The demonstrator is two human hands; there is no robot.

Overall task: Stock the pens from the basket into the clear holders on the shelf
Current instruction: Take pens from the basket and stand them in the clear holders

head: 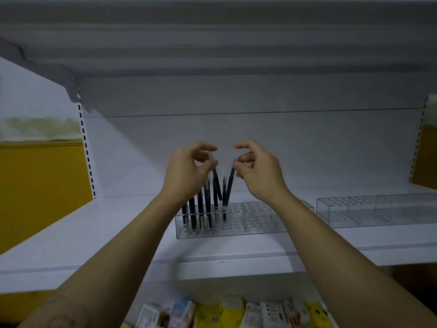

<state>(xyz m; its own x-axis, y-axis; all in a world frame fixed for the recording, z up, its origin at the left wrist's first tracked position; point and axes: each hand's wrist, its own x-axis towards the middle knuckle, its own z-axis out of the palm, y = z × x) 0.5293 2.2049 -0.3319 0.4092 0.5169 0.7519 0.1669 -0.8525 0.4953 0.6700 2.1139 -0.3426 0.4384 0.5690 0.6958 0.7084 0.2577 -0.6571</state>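
A clear holder point(257, 221) with a grid of holes stands on the white shelf point(94, 237). Several dark pens point(201, 211) stand upright in its left end. My left hand point(189, 169) pinches the top of a dark pen point(217, 185) that leans over the holder. My right hand point(257, 169) pinches the top of another dark pen point(229, 192), whose lower end sits in a hole of the holder. Both hands are raised above the holder's left part. No basket is in view.
A second clear holder point(378, 209) holding no pens stands further right on the same shelf. Boxed goods point(231, 311) in white and yellow packs lie on the shelf below. An upper shelf overhangs close above the hands.
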